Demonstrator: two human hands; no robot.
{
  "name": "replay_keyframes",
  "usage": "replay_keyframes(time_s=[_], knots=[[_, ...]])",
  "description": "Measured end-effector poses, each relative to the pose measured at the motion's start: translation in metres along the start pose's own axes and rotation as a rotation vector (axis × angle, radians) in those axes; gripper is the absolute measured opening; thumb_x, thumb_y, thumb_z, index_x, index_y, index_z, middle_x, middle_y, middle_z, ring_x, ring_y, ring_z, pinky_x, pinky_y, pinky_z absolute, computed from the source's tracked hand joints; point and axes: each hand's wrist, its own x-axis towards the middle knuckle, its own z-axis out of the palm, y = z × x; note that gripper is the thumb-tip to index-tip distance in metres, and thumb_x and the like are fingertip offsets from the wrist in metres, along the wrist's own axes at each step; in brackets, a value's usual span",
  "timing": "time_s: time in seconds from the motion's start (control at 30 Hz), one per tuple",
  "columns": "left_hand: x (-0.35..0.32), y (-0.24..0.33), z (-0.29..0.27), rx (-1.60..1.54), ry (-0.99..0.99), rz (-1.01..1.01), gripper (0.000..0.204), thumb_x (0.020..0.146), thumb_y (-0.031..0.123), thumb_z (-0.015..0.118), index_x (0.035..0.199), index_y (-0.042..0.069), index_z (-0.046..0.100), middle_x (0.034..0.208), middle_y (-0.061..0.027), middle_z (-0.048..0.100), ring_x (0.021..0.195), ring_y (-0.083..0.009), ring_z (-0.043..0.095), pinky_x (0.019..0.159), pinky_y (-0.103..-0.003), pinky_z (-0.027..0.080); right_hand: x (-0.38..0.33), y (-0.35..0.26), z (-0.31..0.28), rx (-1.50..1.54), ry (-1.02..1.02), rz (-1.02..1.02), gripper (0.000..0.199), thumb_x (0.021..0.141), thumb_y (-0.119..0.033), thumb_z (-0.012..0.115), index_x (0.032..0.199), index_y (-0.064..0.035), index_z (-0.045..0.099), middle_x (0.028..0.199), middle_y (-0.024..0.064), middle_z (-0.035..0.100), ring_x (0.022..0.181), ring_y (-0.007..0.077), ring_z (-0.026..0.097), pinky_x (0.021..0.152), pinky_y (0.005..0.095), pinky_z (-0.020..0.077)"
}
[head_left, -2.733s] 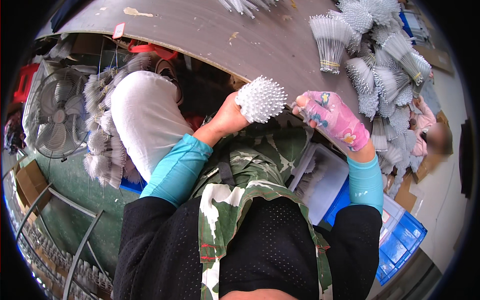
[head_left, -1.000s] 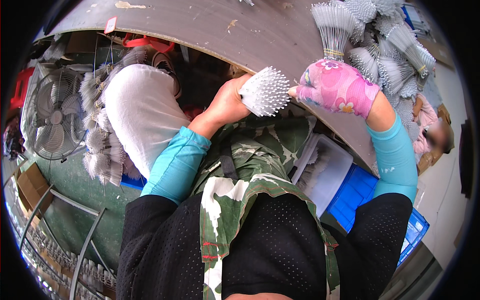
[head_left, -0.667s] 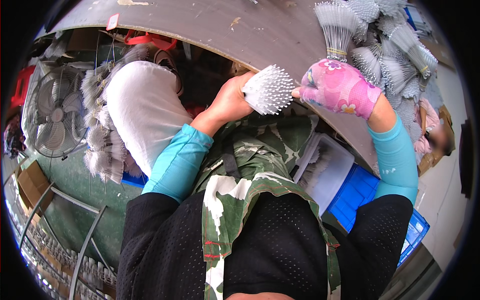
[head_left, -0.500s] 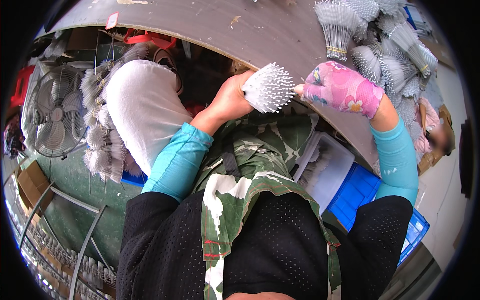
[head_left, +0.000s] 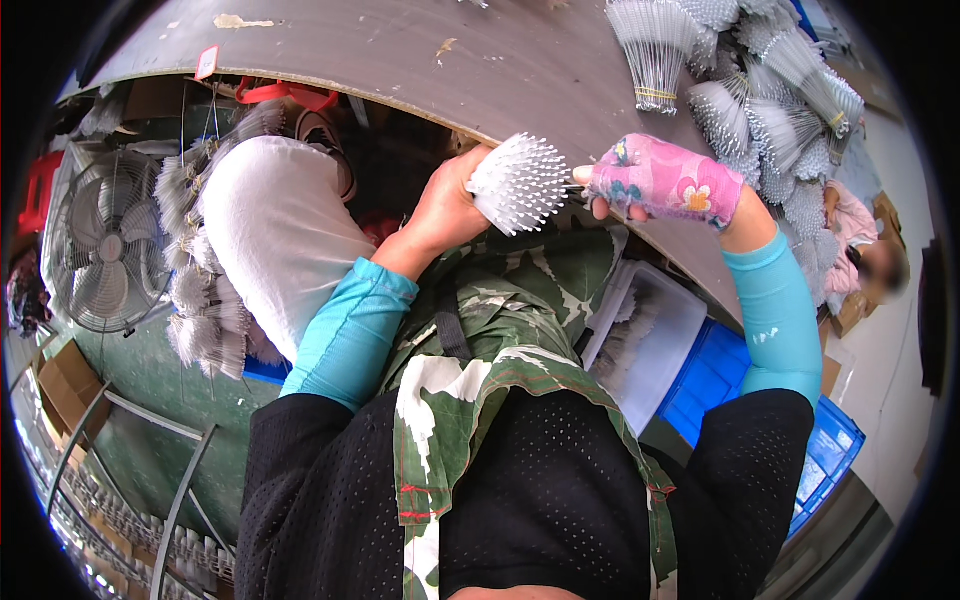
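My left hand (head_left: 447,203), bare, is closed round a bundle of thin white-bristled brushes (head_left: 522,184). Their white-tipped ends fan out to the right; the other ends are hidden by the hand. My right hand (head_left: 665,182) wears a pink flowered fingerless glove. Thumb and fingers are pinched together just right of the bundle's tips, with a small dark thin piece at the fingertips that is too small to name. Both hands are near the edge of the grey-brown table (head_left: 400,62), above my camouflage apron (head_left: 510,280).
Tied bundles of similar brushes (head_left: 745,95) are piled on the table's right end. A clear plastic bin (head_left: 655,335) and a blue crate (head_left: 705,375) stand right of my lap. A fan (head_left: 108,240), hanging bundles (head_left: 200,275) and a metal frame (head_left: 185,480) are at left. Another person (head_left: 855,240) is far right.
The view has shifted slightly. My right hand has turned, so its curled fingers and a thin dark piece at the fingertips now show. My left hand still grips the bundle.
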Motion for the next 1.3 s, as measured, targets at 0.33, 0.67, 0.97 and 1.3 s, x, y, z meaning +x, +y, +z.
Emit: replay_keyframes(time_s=[0.33, 0.67, 0.97, 1.3], knots=[[0.0, 0.003, 0.0, -0.008, -0.01, 0.023, 0.035, 0.07, 0.01, 0.076, 0.1, 0.002, 0.061, 0.092, -0.0103, 0.066, 0.086, -0.0182, 0.064, 0.077, -0.03, 0.049, 0.001, 0.006, -0.002, -0.007, 0.015, -0.112, 0.046, 0.085, -0.045, 0.059, 0.072, -0.0014, 0.067, 0.06, 0.0029, 0.058, 0.05, 0.0088, 0.05, 0.049, 0.0241, 0.0398], [-0.001, 0.003, 0.003, -0.078, -0.013, -0.027, 0.037, 0.071, 0.01, 0.075, 0.104, 0.002, 0.06, 0.096, -0.0092, 0.066, 0.089, -0.0164, 0.063, 0.08, -0.03, 0.048, -0.002, 0.01, 0.01, 0.097, 0.059, -0.126, 0.045, 0.086, -0.044, 0.059, 0.073, -0.0014, 0.066, 0.06, 0.0011, 0.057, 0.05, 0.0069, 0.047, 0.049, 0.0238, 0.0373], [-0.001, 0.004, 0.003, -0.055, -0.031, -0.021, 0.036, 0.072, 0.009, 0.075, 0.103, 0.003, 0.06, 0.095, -0.0075, 0.065, 0.089, -0.0148, 0.062, 0.08, -0.029, 0.048, -0.005, 0.01, 0.011, 0.025, 0.112, -0.114, 0.046, 0.086, -0.043, 0.058, 0.074, -0.0001, 0.066, 0.061, 0.0028, 0.058, 0.051, 0.0083, 0.047, 0.051, 0.0247, 0.0384], [-0.001, -0.003, 0.006, -0.083, -0.023, -0.043, 0.031, 0.075, 0.011, 0.074, 0.1, 0.002, 0.059, 0.093, -0.0066, 0.065, 0.088, -0.0133, 0.061, 0.08, -0.028, 0.047, -0.001, 0.021, 0.018, 0.103, 0.108, -0.133, 0.047, 0.085, -0.045, 0.059, 0.075, -0.0001, 0.067, 0.064, 0.0064, 0.061, 0.056, 0.014, 0.054, 0.055, 0.0297, 0.044]])
